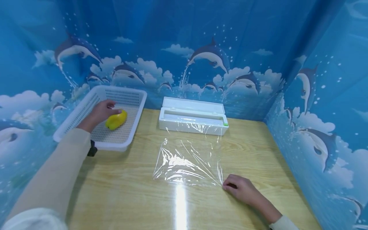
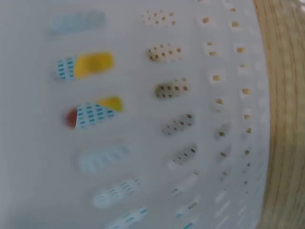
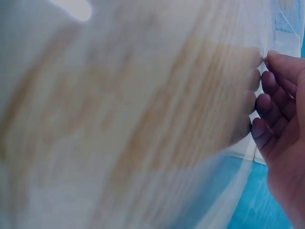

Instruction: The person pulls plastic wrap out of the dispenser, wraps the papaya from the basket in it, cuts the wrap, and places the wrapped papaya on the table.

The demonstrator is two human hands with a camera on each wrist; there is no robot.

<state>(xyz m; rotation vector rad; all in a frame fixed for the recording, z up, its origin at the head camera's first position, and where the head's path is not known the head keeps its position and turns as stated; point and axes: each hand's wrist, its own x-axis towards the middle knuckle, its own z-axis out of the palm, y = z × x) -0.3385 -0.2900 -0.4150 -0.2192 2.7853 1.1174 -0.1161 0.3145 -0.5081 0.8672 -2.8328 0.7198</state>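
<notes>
A yellow bell pepper lies in a white plastic basket at the left. My left hand reaches over the basket's side, thumb by the pepper's top and fingers apart from it. In the left wrist view the basket wall fills most of the picture, and the pepper shows through its slots. My right hand pinches the near right corner of a clear sheet of plastic wrap. The right wrist view shows the wrap stretching away from the right hand's thumb and forefinger.
A white wrap dispenser box stands at the back with its lid up, and the wrap runs out over its front. A green piece sits at its right end. Dolphin-print curtains enclose the wooden table.
</notes>
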